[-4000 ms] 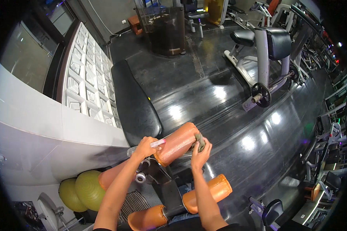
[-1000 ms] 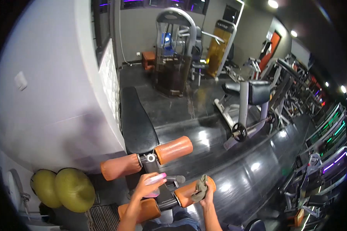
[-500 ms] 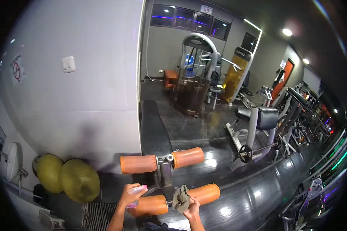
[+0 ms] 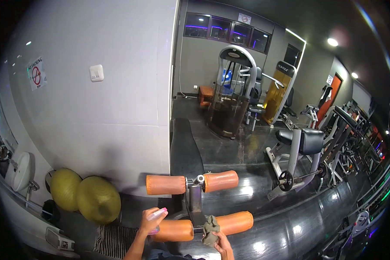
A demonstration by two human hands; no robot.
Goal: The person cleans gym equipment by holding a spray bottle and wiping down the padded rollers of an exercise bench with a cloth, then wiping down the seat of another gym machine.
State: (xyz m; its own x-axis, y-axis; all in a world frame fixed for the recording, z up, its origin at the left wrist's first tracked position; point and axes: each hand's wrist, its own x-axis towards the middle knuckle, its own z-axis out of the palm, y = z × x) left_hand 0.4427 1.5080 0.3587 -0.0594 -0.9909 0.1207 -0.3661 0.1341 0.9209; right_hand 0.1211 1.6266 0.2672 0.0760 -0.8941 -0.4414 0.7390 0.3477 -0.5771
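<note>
My left hand [image 4: 150, 220] is wrapped round a clear spray bottle [image 4: 159, 214] with a pink tip, over the lower left orange roller [image 4: 175, 230]. A crumpled grey-green cloth [image 4: 211, 230] is gripped in my right hand [image 4: 222, 245], in front of the inner end of the lower right orange roller [image 4: 238, 222]. Two more orange rollers, the upper left one [image 4: 165, 185] and the upper right one [image 4: 221, 180], flank a metal post [image 4: 195, 198]. Behind them extends a black padded bench [image 4: 185, 147].
Two green exercise balls [image 4: 99, 200] rest by the white wall [image 4: 130, 99], near a striped mat [image 4: 115, 240] and a sink [image 4: 21, 171]. A machine with a black pad [image 4: 311, 142] and weight bar stands at right. More gym machines [image 4: 232, 95] are behind.
The view has tilted up, showing more wall and room. My hands have come back from the upper right roller to the lower rollers, still holding the bottle and cloth.
</note>
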